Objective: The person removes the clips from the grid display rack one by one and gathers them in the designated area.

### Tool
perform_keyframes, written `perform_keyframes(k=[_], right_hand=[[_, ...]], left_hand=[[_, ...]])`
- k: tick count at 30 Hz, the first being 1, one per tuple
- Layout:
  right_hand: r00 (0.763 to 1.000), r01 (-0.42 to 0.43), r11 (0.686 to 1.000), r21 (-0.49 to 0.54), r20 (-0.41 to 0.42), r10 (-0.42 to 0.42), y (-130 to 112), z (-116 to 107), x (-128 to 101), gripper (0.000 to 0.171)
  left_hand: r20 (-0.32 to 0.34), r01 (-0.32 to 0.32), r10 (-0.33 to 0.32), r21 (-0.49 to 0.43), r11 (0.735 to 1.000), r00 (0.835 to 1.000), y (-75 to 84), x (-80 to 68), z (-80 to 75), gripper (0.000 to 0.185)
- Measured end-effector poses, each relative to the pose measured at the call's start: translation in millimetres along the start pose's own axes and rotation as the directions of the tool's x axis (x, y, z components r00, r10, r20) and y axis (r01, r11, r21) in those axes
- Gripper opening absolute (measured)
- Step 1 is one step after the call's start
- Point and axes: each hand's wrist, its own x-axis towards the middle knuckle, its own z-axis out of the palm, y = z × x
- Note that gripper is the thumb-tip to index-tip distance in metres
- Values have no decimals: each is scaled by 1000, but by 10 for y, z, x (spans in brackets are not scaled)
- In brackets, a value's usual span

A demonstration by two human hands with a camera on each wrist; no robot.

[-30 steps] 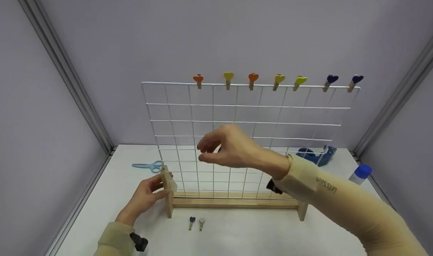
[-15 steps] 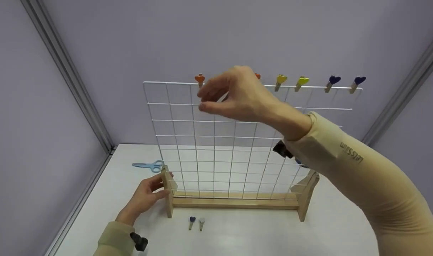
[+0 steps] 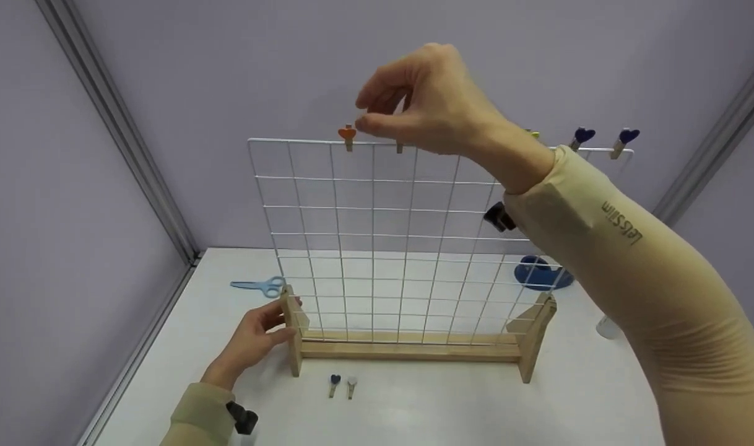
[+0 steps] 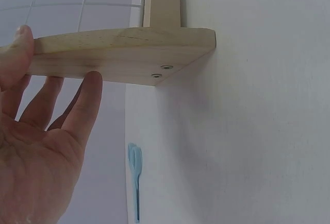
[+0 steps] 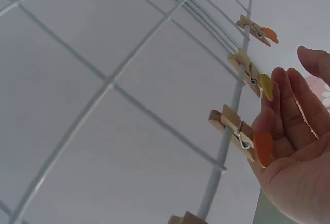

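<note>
My left hand point(image 3: 251, 337) grips the left wooden side point(image 3: 292, 341) of a stand that carries a white wire grid point(image 3: 389, 235). In the left wrist view, the thumb lies on one side of the wooden side panel point(image 4: 118, 56), the fingers on the other. My right hand point(image 3: 436, 105) hovers by the grid's top wire, fingers loosely curved, with nothing seen in it. Just left of its fingertips is an orange heart clothespin point(image 3: 347, 136). In the right wrist view, a yellow heart clothespin point(image 5: 266, 86) and an orange one point(image 5: 263, 149) sit beside the fingers and palm; contact cannot be told.
Two purple heart clothespins point(image 3: 624, 141) clip the top wire at right. A purple one point(image 3: 334, 384) and a whitish one point(image 3: 351, 385) lie before the stand. Blue scissors point(image 3: 262, 286) lie at left; a blue tape dispenser point(image 3: 541, 275) stands behind the grid.
My right hand has risen from in front of the grid's middle to the top wire, and now covers several clothespins in the head view. The left hand stays on the stand.
</note>
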Motion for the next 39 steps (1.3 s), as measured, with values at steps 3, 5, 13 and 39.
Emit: perform_keyframes(k=[3, 5, 13, 39], right_hand=[[999, 19, 999, -29, 43, -17, 19, 59, 39, 12], [997, 32, 999, -40, 74, -29, 26, 102, 55, 12], [996, -23, 999, -35, 91, 26, -41, 222, 79, 12], [997, -62, 998, -14, -40, 61, -83, 278, 75, 17]], left_hand=[[3, 0, 0, -7, 1000, 1000, -20, 3, -3, 62], [5, -4, 4, -9, 1000, 1000, -32, 5, -5, 62], [-13, 5, -5, 3, 1000, 1000, -37, -14, -8, 62], [-7, 3, -3, 9, 1000, 1000, -42, -51, -20, 62]])
